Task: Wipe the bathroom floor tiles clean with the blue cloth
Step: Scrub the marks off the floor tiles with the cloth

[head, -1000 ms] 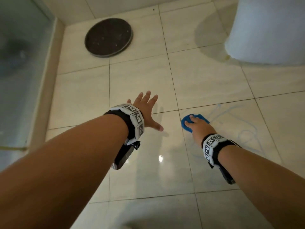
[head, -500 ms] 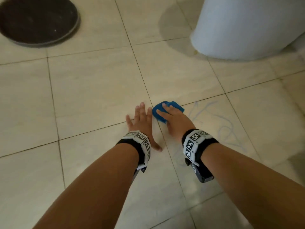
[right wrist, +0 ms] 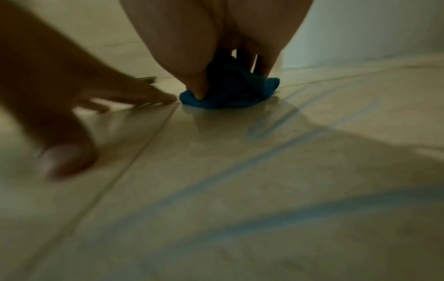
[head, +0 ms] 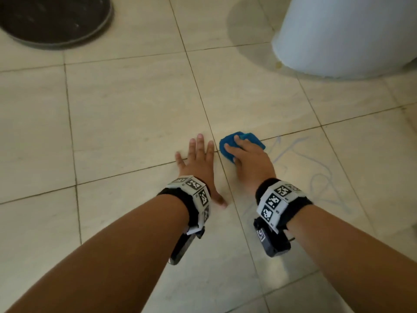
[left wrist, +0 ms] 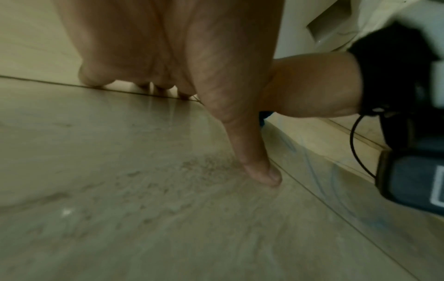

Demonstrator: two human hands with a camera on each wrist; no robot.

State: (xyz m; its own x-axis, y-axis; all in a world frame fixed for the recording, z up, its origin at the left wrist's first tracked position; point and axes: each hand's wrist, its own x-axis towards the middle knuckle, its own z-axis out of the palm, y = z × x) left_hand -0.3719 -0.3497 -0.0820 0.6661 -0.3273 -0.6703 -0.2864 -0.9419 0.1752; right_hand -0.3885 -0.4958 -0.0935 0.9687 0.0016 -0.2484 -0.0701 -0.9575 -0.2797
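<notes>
A bunched blue cloth (head: 228, 145) lies on the beige floor tiles (head: 135, 105) where grout lines cross. My right hand (head: 248, 159) holds it down, thumb and fingers curled round the blue cloth (right wrist: 230, 91). Blue scribble marks (head: 316, 177) run over the tile to the right of that hand; the marks (right wrist: 276, 121) also show close in front of the right wrist camera. My left hand (head: 198, 159) rests flat on the floor just left of the cloth, fingers straight and spread. In the left wrist view its thumb (left wrist: 259, 167) touches the tile.
A white toilet base (head: 345, 35) stands at the upper right. A round dark drain cover (head: 54, 19) sits in the floor at the upper left. Tiled floor stretches left and toward me.
The view has swung right and nearer to the floor. My left hand has come down flat beside the cloth. The right hand and cloth have shifted slightly toward the grout crossing.
</notes>
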